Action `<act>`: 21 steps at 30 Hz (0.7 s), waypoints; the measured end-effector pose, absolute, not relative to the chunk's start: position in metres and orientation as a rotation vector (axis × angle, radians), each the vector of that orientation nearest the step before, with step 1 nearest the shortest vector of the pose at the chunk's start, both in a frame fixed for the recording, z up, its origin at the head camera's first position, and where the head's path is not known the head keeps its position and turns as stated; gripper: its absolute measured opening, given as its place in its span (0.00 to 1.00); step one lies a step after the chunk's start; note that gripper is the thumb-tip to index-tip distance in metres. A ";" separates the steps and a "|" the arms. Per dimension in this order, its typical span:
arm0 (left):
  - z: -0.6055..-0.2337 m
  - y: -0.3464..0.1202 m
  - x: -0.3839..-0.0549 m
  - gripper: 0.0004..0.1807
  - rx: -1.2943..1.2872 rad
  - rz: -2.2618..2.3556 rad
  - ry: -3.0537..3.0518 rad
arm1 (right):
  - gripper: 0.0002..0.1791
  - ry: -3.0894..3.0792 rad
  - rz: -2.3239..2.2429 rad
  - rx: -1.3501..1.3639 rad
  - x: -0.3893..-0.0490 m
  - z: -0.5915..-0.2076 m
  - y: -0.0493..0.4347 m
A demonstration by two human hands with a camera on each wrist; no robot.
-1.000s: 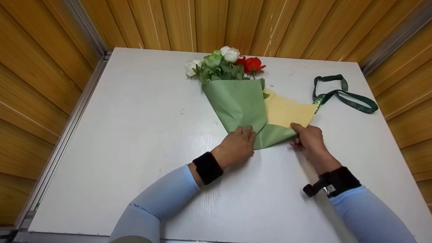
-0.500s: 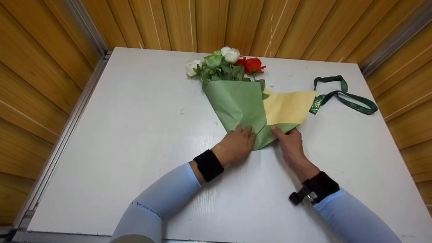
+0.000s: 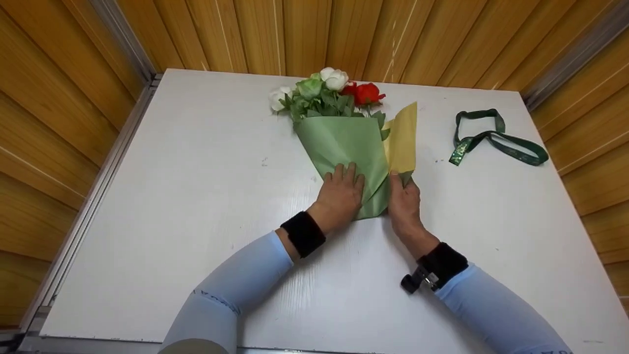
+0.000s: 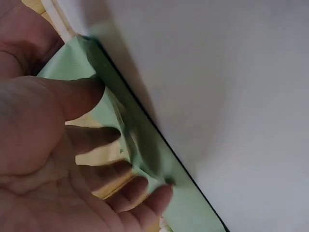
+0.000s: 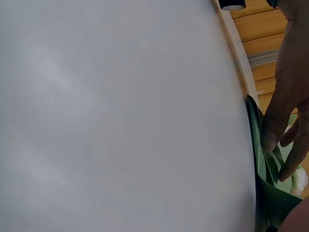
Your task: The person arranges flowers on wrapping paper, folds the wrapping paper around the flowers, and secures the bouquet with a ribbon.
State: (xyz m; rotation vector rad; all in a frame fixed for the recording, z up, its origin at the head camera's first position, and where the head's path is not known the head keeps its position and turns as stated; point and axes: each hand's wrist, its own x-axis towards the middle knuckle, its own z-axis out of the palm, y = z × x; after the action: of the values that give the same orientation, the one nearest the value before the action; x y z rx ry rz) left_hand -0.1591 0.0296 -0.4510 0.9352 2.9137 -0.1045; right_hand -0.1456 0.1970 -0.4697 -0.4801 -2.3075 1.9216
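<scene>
A bouquet of white, pale green and red flowers (image 3: 319, 93) lies on the table, wrapped in wrapping paper (image 3: 339, 140) that is green outside and yellow inside. My left hand (image 3: 339, 199) presses the lower front of the green wrap with its fingers extended. In the left wrist view, the left hand's fingers (image 4: 99, 140) reach along the folded paper. At the lower right side, my right hand (image 3: 405, 204) grips the loose flap, thumb on its yellow face (image 3: 404, 140) and fingers behind it. The flap stands raised beside the flowers. The stems are hidden inside the wrap.
A dark green ribbon (image 3: 516, 147) lies in loops on the right of the white table (image 3: 172, 196). Wood-panelled walls (image 3: 304, 34) enclose the back and sides. Both wrists wear black bands (image 3: 303, 234).
My right hand has moved left, lifting and folding the paper flap inward until it stands up against the bouquet. My left hand has slid slightly up the wrap.
</scene>
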 end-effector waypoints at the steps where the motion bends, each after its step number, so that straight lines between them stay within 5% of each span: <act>1: -0.450 0.029 -0.160 0.30 0.917 -0.116 2.893 | 0.30 -2.308 1.949 -0.442 -0.146 -0.470 0.195; 13: -0.450 0.005 -0.179 0.38 1.153 0.159 2.656 | 0.33 -2.607 1.768 0.062 -0.145 -0.462 0.152; 21: -0.455 -0.026 -0.198 0.26 1.221 0.448 2.739 | 0.31 -2.696 1.706 0.171 -0.148 -0.465 0.148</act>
State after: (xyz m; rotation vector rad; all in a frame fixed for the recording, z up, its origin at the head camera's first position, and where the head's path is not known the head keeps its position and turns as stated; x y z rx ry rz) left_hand -0.1981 -0.0265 -0.4553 1.2212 2.7386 0.4478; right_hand -0.1479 0.1480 -0.4651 0.1711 -2.6962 1.7056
